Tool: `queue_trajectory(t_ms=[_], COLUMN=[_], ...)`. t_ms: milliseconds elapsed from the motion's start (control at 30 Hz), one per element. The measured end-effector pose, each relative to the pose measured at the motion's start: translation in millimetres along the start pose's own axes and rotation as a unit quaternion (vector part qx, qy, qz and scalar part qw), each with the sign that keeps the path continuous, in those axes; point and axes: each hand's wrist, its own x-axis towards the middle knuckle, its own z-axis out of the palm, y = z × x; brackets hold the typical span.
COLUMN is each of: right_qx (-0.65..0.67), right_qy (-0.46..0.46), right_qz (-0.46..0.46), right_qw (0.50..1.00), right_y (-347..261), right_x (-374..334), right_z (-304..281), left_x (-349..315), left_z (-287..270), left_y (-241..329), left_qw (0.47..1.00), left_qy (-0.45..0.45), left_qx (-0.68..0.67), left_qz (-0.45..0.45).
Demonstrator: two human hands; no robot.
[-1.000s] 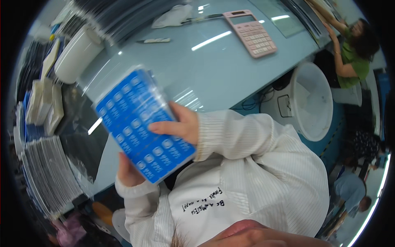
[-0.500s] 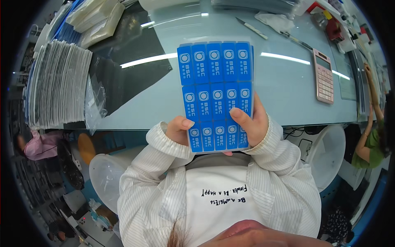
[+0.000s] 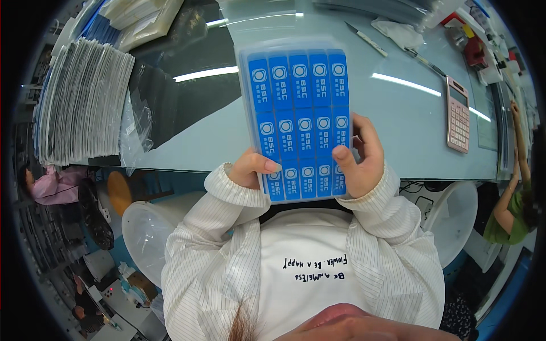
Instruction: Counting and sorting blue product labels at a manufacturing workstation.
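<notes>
A stack of label sheets, with blue rectangular labels in rows on clear backing, is held upright-wise in front of me over the table's near edge. My left hand grips its lower left edge, thumb on the front and the other fingers hidden behind. On the right edge, my right hand holds it with the thumb resting on the lower right labels and the fingers curled round the side. Clear sheet margins stick out past the top and left of the blue labels.
A tall pile of thin sheets and a crumpled clear plastic bag lie at the left. At the right are a pink calculator, a craft knife and a white tissue. White bins stand below the table. A person in green sits far right.
The stack has moved slightly up in the view, and more clear margin shows at its top and left. My right fingers now show further round its side, with the thumb nearer the right edge.
</notes>
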Motion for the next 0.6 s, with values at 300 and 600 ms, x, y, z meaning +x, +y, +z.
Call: queue_trajectory(t_ms=[300, 600], right_qx=[0.021, 0.173], right_qy=[-0.014, -0.024], right_qz=[0.036, 0.143], right_qw=[0.999, 0.974], right_y=[-7, -1], right_x=[-33, -44], right_z=[-19, -21], left_x=[-1, -2], left_z=[8, 5], left_y=[-1, -4], left_qw=[1.000, 0.994], left_qy=[0.014, -0.008], left_qx=[0.015, 0.101], left_qz=[-0.010, 0.028])
